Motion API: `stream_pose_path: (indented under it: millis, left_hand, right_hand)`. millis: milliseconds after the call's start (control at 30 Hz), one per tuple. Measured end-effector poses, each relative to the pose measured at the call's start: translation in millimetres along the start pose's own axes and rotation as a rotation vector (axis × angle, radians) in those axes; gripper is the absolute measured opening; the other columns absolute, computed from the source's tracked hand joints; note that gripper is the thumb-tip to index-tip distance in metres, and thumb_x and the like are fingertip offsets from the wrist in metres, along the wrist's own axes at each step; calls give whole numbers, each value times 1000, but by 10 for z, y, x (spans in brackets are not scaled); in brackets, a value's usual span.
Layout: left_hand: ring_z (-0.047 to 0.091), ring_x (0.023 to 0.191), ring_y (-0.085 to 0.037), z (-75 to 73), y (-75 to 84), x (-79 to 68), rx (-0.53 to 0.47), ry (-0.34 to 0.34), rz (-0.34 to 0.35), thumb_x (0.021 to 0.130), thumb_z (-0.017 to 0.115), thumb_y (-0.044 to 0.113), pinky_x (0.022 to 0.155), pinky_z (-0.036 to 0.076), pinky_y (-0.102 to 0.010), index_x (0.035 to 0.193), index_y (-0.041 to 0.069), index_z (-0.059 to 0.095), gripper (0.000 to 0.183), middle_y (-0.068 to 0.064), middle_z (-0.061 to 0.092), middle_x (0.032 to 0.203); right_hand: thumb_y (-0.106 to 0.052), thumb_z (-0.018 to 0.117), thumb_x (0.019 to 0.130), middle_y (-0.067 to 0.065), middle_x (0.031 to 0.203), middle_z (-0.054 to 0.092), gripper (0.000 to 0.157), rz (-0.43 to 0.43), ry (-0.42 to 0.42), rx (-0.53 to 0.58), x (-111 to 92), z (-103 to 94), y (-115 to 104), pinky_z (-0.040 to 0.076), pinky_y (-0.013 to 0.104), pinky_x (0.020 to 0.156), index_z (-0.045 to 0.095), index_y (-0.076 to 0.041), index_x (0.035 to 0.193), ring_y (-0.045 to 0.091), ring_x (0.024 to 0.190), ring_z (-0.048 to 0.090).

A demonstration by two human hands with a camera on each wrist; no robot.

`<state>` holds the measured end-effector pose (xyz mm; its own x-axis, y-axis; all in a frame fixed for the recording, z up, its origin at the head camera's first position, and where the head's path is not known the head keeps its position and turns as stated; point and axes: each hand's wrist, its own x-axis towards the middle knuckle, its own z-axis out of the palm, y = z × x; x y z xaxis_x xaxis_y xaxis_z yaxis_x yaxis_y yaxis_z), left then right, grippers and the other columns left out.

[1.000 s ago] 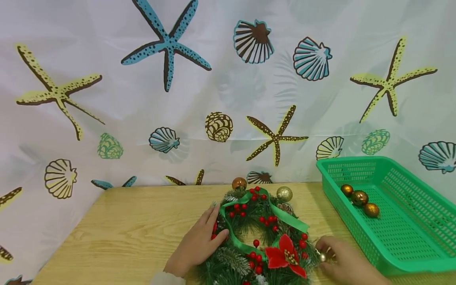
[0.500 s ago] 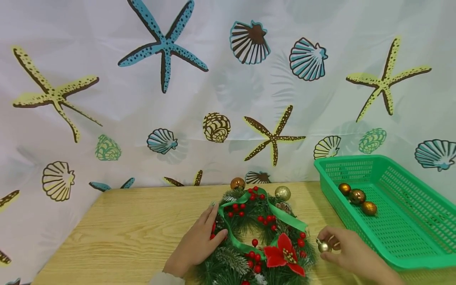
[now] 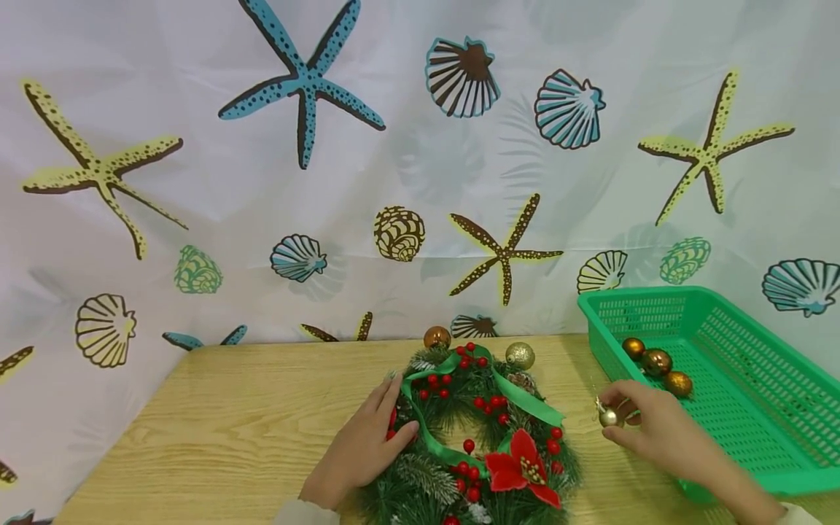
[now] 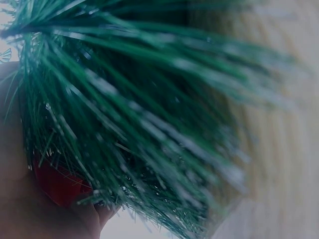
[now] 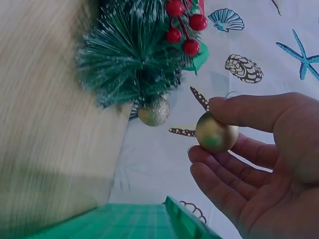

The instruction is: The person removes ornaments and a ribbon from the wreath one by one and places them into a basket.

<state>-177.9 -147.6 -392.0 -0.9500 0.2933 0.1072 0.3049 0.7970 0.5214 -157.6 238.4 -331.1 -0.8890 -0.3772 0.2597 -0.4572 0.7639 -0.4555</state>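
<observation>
A Christmas wreath (image 3: pixel 426 477) of green needles lies on the table, with red berries (image 3: pixel 469 470), a red poinsettia (image 3: pixel 525 470), and a green ribbon (image 3: pixel 525 401) looped over it. My left hand (image 3: pixel 364 437) rests on its left side, fingers extended and thumb apart. Needles fill most of the left wrist view, hiding much of that hand. Right of the wreath, my right hand (image 3: pixel 656 423) pinches a small gold bauble (image 5: pixel 217 132) between thumb and fingers, off the wreath. A glittery gold bauble (image 3: pixel 520 356) and a copper bauble (image 3: pixel 437 337) sit at the wreath's far edge.
A green plastic basket (image 3: pixel 633 419) stands on the right, with several copper and bronze baubles (image 3: pixel 656 362) inside near its left wall. Behind the wooden table (image 3: pixel 262 423) hangs a white curtain (image 3: pixel 367 182) printed with starfish and shells.
My right hand has moved away from the wreath's right edge, up and towards the basket, carrying the small gold bauble. The left hand and the wreath stay put.
</observation>
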Motion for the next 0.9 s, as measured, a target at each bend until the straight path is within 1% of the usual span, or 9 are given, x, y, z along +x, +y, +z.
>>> stream_pose_path:
  millis: [133, 267, 467, 567, 733, 800, 900]
  left_hand:
    - [25, 142, -40, -12, 4, 5, 0, -1, 0, 98, 40, 56, 106, 33, -59, 155, 12, 13, 77, -16, 17, 159]
    - [26, 142, -40, -21, 3, 9, 8, 3, 0, 98, 40, 55, 106, 34, -59, 155, 12, 13, 77, -16, 17, 158]
    - [26, 142, -40, -14, 10, 10, 8, -2, -1, 98, 40, 56, 106, 34, -59, 155, 12, 13, 77, -16, 17, 159]
    - [27, 141, -41, -9, 15, 6, 4, -3, -1, 98, 40, 56, 105, 34, -59, 155, 11, 14, 77, -16, 17, 158]
    - [28, 141, -41, -6, 16, 2, 4, -3, -8, 97, 40, 56, 104, 35, -60, 155, 12, 14, 77, -16, 18, 158]
    - [28, 140, -41, -6, 15, 1, 4, -1, -9, 97, 40, 56, 104, 36, -59, 155, 12, 14, 77, -16, 18, 158]
    - [28, 140, -41, -8, 16, -1, 2, -1, -8, 97, 41, 56, 104, 36, -60, 155, 12, 14, 77, -16, 18, 158]
  right_hand:
    - [-9, 79, 76, -5, 90, 63, 28, 11, 33, -62, 2, -102, 59, 52, 23, 64, 63, -9, 100, 6, 76, 60]
    - [-7, 78, 76, -4, 90, 62, 27, 8, 42, -87, 15, -205, 143, 52, 23, 63, 63, -8, 98, 6, 75, 60]
    - [-8, 78, 77, -2, 92, 64, 27, 10, 32, -118, 22, -353, 274, 52, 24, 64, 62, -6, 99, 7, 76, 61]
    - [-10, 78, 78, -2, 92, 65, 27, 34, 24, -143, 21, -428, 326, 52, 24, 65, 62, -7, 100, 7, 77, 61]
    - [-11, 75, 81, 4, 94, 65, 29, 91, -9, -140, 39, -549, 382, 52, 23, 63, 62, -1, 105, 13, 79, 63]
    - [-10, 74, 81, 6, 94, 65, 29, 94, -11, -147, 49, -588, 403, 51, 23, 61, 62, 1, 106, 16, 79, 63]
    - [-11, 74, 81, 5, 93, 65, 28, 94, -3, -188, 62, -649, 436, 51, 23, 61, 63, -1, 104, 17, 79, 63]
